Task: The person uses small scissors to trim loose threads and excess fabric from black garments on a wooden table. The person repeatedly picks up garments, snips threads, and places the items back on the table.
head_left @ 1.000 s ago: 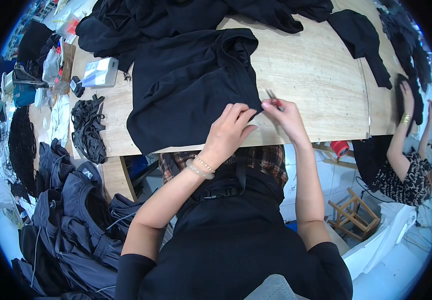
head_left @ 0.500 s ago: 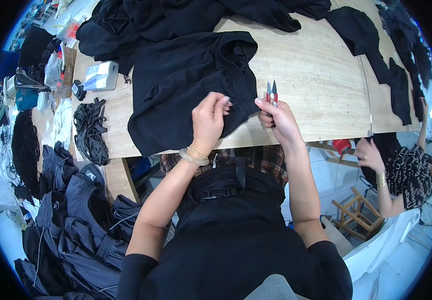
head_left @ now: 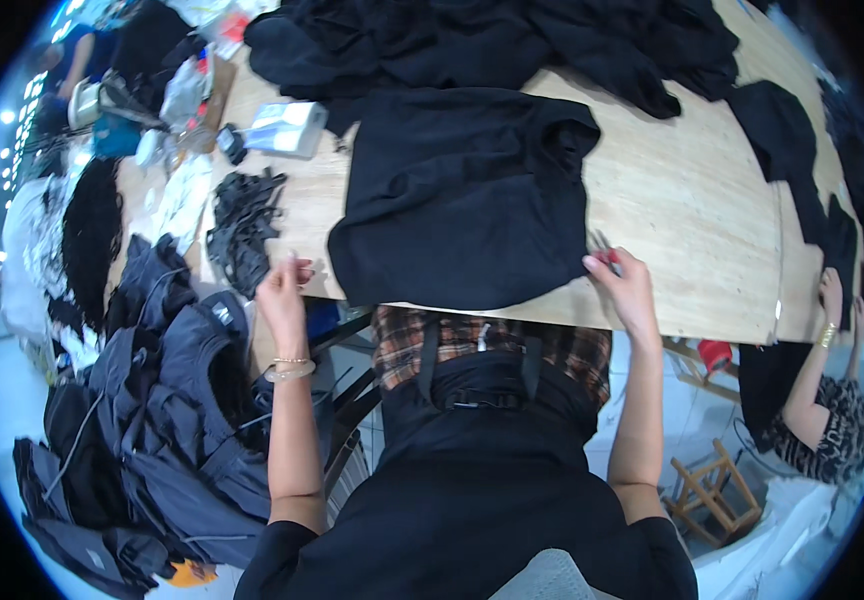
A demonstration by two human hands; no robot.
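A black garment lies spread on the wooden table in front of me, its gathered opening at the right. My right hand is closed around red-handled thread snips at the garment's lower right edge. The blades are blurred, and fingers cover part of the handles. My left hand is off the cloth, at the table's near edge beside a heap of black strips. Its fingers are bent together, and whatever they might hold is too small to make out.
More black garments are piled across the far side. At left are a white box and hanging black cords. Dark garments heap up at lower left. A co-worker's arm and a wooden stool are at right.
My left hand has moved left off the garment toward the strips. The garment now lies flatter. My right hand, with the snips, is lower beside its edge. The view has shifted.
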